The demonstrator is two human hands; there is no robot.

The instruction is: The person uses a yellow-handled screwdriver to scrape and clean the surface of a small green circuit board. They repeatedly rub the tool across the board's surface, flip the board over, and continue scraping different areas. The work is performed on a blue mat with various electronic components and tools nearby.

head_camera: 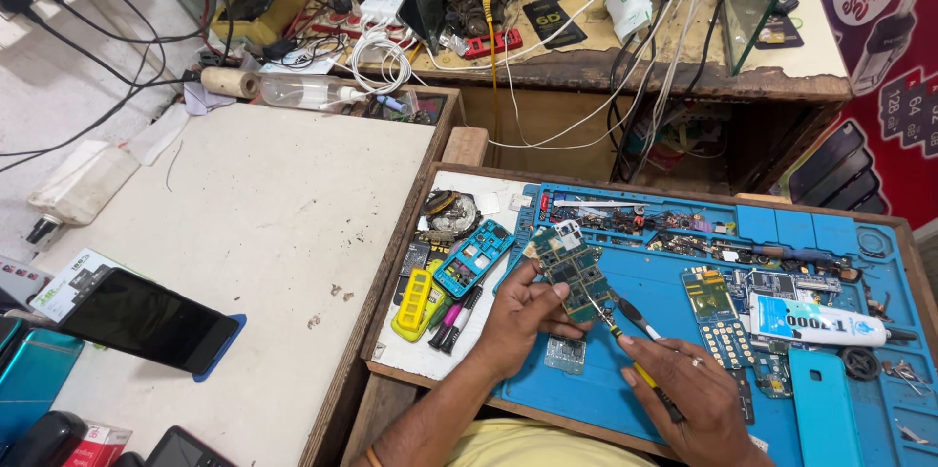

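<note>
My left hand [518, 320] holds a green phone circuit board [570, 270] tilted up over the blue work mat [645, 281]. My right hand [689, 397] grips a small screwdriver with a yellow and black handle [640, 374]; its tip touches the lower edge of the board. A pair of black tweezers [635, 316] lies on the mat just beside the screwdriver. A small grey chip [565, 355] rests on the mat below the board.
A second circuit board with a keypad [718, 316], a white glue tube [816, 322], a blue phone frame [473, 257] and a yellow frame [415, 299] lie around. A black phone [147, 320] sits on the white table at left. Cables and tools crowd the back bench [586, 62].
</note>
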